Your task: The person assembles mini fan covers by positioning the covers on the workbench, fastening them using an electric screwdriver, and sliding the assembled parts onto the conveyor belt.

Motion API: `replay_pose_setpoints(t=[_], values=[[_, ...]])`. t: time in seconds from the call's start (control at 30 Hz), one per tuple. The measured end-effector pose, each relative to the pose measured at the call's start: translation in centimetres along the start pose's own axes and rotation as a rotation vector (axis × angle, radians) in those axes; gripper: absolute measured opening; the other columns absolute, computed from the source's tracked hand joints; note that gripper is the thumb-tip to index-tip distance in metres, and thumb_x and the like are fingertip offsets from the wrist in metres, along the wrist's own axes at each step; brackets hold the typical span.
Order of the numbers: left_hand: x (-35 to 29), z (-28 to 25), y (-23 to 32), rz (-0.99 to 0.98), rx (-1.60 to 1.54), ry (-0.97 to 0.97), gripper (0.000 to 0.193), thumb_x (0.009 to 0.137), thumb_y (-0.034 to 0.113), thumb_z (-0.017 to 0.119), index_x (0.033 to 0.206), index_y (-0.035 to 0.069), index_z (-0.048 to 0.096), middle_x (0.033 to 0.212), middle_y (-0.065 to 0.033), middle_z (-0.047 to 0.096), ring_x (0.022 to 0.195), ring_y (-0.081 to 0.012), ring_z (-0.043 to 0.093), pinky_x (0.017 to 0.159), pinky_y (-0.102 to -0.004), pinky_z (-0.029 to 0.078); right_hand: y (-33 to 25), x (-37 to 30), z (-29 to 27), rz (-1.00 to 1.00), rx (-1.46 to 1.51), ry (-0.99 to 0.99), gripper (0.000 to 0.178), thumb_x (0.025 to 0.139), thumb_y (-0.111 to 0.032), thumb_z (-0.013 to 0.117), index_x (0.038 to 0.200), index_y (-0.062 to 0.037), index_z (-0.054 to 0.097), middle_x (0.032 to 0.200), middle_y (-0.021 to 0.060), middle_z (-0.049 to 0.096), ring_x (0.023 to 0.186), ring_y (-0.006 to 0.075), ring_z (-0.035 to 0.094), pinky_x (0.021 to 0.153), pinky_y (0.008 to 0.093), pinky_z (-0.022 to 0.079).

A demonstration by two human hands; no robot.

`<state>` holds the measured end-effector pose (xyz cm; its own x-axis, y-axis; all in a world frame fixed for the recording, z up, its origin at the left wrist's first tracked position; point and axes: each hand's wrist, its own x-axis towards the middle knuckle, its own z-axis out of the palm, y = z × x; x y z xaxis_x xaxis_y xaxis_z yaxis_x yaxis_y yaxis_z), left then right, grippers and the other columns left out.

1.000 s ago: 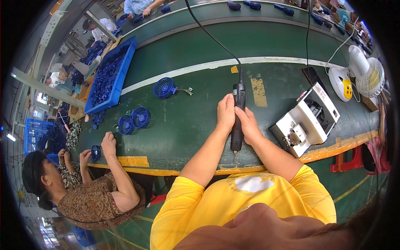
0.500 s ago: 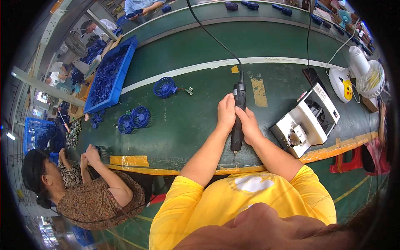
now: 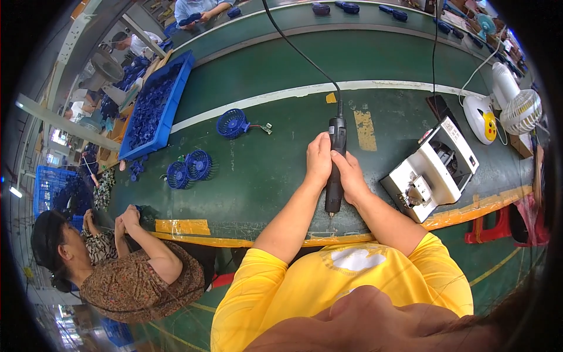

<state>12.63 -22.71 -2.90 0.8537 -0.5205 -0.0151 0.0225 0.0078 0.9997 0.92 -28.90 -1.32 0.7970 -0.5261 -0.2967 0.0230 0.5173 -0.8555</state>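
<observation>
A black electric screwdriver [image 3: 335,170] lies lengthwise on the green bench, its bit toward me and its cord rising from the far end. My left hand [image 3: 319,158] is closed against its left side. From the right, my right hand [image 3: 350,175] grips the same tool, its fingers partly hidden. To the right stands a white screw feeder [image 3: 428,176] with an open frame. Left of my hands are a blue round fan cage [image 3: 233,123] with a wire and small board, and two more blue fan cages [image 3: 198,165] side by side.
A blue tray [image 3: 171,111] full of small blue parts stands at the left. Near it, a co-worker [image 3: 135,276] sits at the bench edge. A white desk fan [image 3: 519,111] and a dark phone [image 3: 440,107] are at the right. A belt [image 3: 375,23] with blue parts runs along the far side.
The blue parts on the far belt have shifted left. The co-worker's hands have moved slightly, and the white fan's head has turned. My hands and the screwdriver stay in place.
</observation>
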Motion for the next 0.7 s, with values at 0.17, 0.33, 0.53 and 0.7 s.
replay_pose_setpoints(t=[0.17,0.33,0.53,0.7], values=[[-0.03,0.00,0.16,-0.003,0.005,0.000,0.042,0.123,0.031,0.052,0.126,-0.002,0.077,0.104,-0.0144,0.079,0.097,-0.0244,0.073,0.094,-0.0427,0.057,0.00,0.08,-0.14,0.005,0.002,-0.012,0.032,0.119,-0.031,0.071,0.129,-0.0016,0.072,0.113,0.0052,0.077,0.098,0.0124,0.070,0.086,0.0325,0.058],[-0.08,-0.07,0.19,-0.012,-0.004,-0.009,0.042,0.123,0.031,0.052,0.127,-0.002,0.077,0.105,-0.0151,0.080,0.098,-0.0252,0.074,0.094,-0.0430,0.058,-0.06,0.02,-0.12,0.001,-0.023,-0.004,0.032,0.118,-0.032,0.071,0.128,-0.0014,0.072,0.112,0.0056,0.077,0.096,0.0126,0.070,0.085,0.0327,0.058],[-0.12,-0.17,0.18,0.000,0.007,0.006,0.043,0.123,0.031,0.052,0.128,-0.002,0.078,0.106,-0.0164,0.081,0.099,-0.0271,0.075,0.095,-0.0441,0.058,-0.11,-0.15,-0.06,0.027,-0.052,-0.012,0.033,0.118,-0.033,0.071,0.134,-0.0040,0.073,0.116,0.0044,0.077,0.100,0.0118,0.071,0.088,0.0312,0.058],[-0.22,-0.27,0.22,0.001,0.017,0.005,0.043,0.123,0.031,0.052,0.128,-0.002,0.078,0.106,-0.0171,0.081,0.099,-0.0281,0.076,0.095,-0.0445,0.058,0.05,-0.12,-0.11,0.025,-0.046,-0.014,0.034,0.118,-0.033,0.070,0.135,-0.0037,0.073,0.117,0.0052,0.078,0.101,0.0120,0.072,0.088,0.0312,0.059]])
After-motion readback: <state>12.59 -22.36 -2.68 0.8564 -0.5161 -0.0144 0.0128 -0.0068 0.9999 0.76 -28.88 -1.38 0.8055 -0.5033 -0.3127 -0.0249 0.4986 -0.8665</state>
